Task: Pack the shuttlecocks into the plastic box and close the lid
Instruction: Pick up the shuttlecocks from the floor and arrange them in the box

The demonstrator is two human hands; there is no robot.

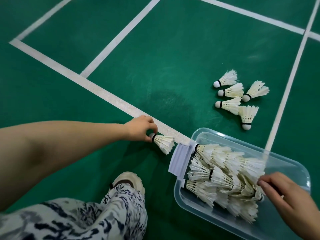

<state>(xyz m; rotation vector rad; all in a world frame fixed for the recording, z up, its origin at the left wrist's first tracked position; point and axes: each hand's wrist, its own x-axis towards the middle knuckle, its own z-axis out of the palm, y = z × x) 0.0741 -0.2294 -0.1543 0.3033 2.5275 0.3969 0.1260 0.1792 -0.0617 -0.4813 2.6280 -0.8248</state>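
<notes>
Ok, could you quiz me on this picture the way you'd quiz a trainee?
1. How many loose shuttlecocks lie on the green floor beyond the plastic box?
2. The left hand pinches a shuttlecock by: A the feathers, B the cork end, C a string.
3. True or false: the plastic box is closed with its lid.
Key: 1 five; 2 B; 3 false, the box is open.
</notes>
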